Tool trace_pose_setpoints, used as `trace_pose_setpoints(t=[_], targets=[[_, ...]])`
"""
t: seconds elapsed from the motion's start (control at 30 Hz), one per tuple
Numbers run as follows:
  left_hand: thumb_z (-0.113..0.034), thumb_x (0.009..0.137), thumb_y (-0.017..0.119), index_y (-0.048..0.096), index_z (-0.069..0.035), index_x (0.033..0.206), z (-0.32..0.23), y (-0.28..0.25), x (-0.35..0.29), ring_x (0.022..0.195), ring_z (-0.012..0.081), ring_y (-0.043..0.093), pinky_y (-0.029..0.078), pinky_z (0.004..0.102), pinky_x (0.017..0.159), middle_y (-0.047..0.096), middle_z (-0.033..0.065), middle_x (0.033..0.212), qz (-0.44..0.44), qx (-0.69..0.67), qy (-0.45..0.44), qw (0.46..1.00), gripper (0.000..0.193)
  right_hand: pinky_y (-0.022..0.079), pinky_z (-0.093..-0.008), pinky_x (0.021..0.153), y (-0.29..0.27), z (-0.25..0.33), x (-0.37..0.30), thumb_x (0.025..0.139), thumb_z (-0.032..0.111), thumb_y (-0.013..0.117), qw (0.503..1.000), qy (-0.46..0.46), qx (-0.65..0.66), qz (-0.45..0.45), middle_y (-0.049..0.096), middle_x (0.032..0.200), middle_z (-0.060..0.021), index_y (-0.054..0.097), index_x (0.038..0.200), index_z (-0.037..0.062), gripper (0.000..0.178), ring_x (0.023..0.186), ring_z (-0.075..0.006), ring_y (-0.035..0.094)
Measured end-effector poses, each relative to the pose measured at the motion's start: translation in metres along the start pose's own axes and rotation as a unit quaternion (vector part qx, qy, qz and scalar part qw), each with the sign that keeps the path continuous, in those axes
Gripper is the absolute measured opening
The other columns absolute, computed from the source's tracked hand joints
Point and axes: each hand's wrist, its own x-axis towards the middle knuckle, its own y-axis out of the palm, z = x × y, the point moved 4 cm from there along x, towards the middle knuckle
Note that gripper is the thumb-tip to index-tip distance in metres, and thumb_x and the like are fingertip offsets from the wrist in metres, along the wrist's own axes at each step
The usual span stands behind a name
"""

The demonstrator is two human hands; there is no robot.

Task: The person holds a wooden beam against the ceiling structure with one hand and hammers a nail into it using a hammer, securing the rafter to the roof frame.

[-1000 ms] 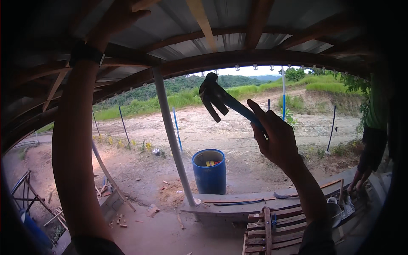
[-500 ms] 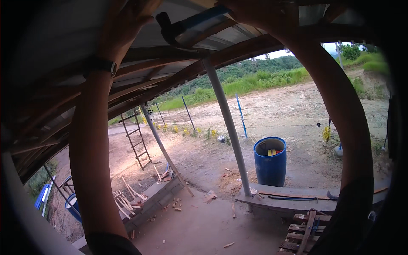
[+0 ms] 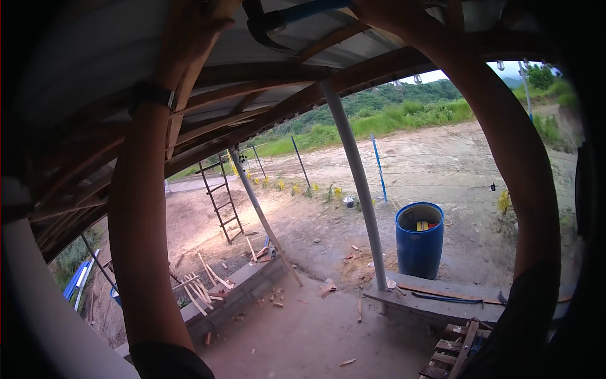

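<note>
Both my arms reach up toward the underside of the roof. My left hand point(image 3: 189, 38), with a dark band on its wrist, is closed around a wooden strip point(image 3: 189, 82) that runs down beside the forearm; most of its fingers are hidden. At the top edge, my right hand point(image 3: 382, 14) grips a claw hammer point(image 3: 309, 11) by its blue handle. The dark hammer head point(image 3: 264, 26) points toward my left hand, apart from it, with the curved claw hanging down. What lies above the hammer is cut off by the frame.
Wooden rafters point(image 3: 252, 85) carry metal roofing sheets. A grey post point(image 3: 356, 170) stands ahead, a ladder point(image 3: 221, 199) beyond it to the left. A blue barrel point(image 3: 420, 249) is behind the low wall point(image 3: 442, 300). Wood sticks point(image 3: 199, 294) lie at left, a slatted pallet point(image 3: 454, 354) lower right.
The surroundings have shifted rightward in the view as my head turned slightly left. The hammer sits a little higher and farther right in the picture. Both hands keep their holds.
</note>
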Motion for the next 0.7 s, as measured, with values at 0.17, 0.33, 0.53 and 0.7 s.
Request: trace_pose_setpoints(t=[0.17, 0.33, 0.53, 0.7], targets=[[-0.017, 0.086, 0.081, 0.052, -0.001, 0.121, -0.003, 0.003, 0.001, 0.101, 0.0237, 0.047, 0.041, 0.0373, 0.09, 0.047, 0.0085, 0.104, 0.012, 0.01, -0.026, 1.0, 0.048, 0.054, -0.0463, 0.056, 0.0, 0.0, 0.008, 0.089, 0.018, 0.065, 0.996, -0.052, -0.021, -0.072, 0.071, 0.078, -0.0096, 0.071, 0.095, 0.0112, 0.011, 0.068, -0.0293, 0.072], [-0.017, 0.087, 0.081, 0.052, -0.001, 0.125, -0.012, 0.002, -0.001, 0.11, 0.0252, 0.051, 0.042, 0.0395, 0.097, 0.052, 0.0114, 0.109, 0.016, 0.04, -0.065, 0.997, 0.05, 0.054, -0.0453, 0.055, 0.0, -0.001, 0.004, 0.088, 0.017, 0.066, 1.0, -0.008, -0.01, -0.011, 0.07, 0.077, -0.0076, 0.069, 0.095, 0.0109, 0.009, 0.067, -0.0278, 0.071], [-0.027, 0.089, 0.079, 0.067, -0.009, 0.122, -0.039, -0.007, -0.005, 0.113, 0.0287, 0.067, 0.053, 0.0409, 0.093, 0.069, 0.0116, 0.119, -0.065, 0.207, 0.197, 0.956, 0.039, 0.055, -0.0454, 0.057, 0.018, 0.024, -0.053, 0.09, 0.019, 0.068, 0.989, -0.025, 0.12, -0.084, 0.071, 0.08, -0.0107, 0.064, 0.094, 0.0093, 0.011, 0.069, -0.0311, 0.072], [-0.028, 0.09, 0.077, 0.062, -0.009, 0.134, -0.079, -0.064, -0.019, 0.115, 0.0305, 0.065, 0.053, 0.0422, 0.096, 0.068, 0.0123, 0.124, -0.006, 0.386, 0.162, 0.908, 0.05, 0.051, -0.0297, 0.049, 0.041, 0.086, -0.097, 0.1, 0.046, 0.067, 0.786, 0.124, 0.567, 0.211, 0.061, 0.064, -0.0034, 0.07, 0.107, 0.005, 0.042, 0.052, -0.0128, 0.064]])
